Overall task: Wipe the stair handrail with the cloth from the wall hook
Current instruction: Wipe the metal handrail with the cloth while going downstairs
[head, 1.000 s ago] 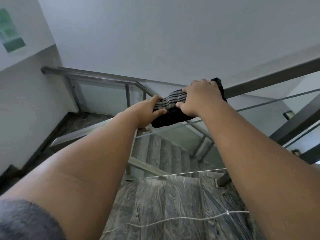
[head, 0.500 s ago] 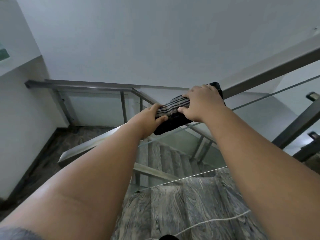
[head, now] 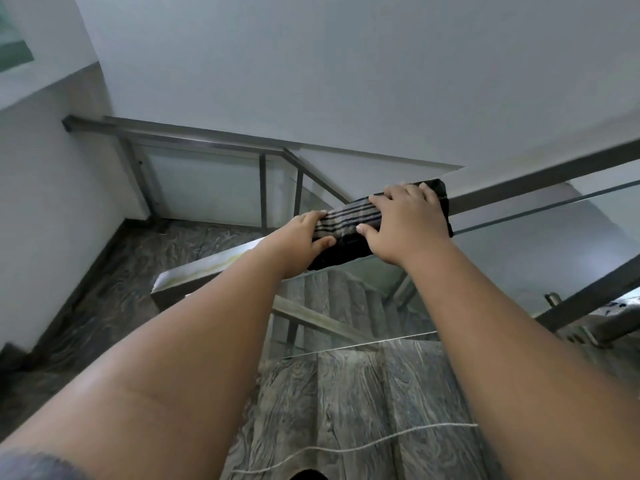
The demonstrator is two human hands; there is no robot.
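A dark cloth (head: 346, 225) with pale stripes is draped over the metal stair handrail (head: 540, 180), which slopes up to the right. My left hand (head: 300, 233) grips the cloth's lower left end, thumb under it. My right hand (head: 403, 223) presses flat on top of the cloth's upper part, fingers curled over the rail. The cloth's black lower edge hangs below the rail, against the glass panel. The rail section beneath the cloth and hands is hidden.
Glass balustrade panels (head: 519, 251) sit under the rail. Grey marble steps (head: 346, 393) descend below me to a landing (head: 145, 268). A second handrail (head: 180, 135) runs along the far landing. White walls close in at left and ahead.
Both hands stay on the cloth at about the same spot on the rail. The view has shifted, showing more of the landing and steps below.
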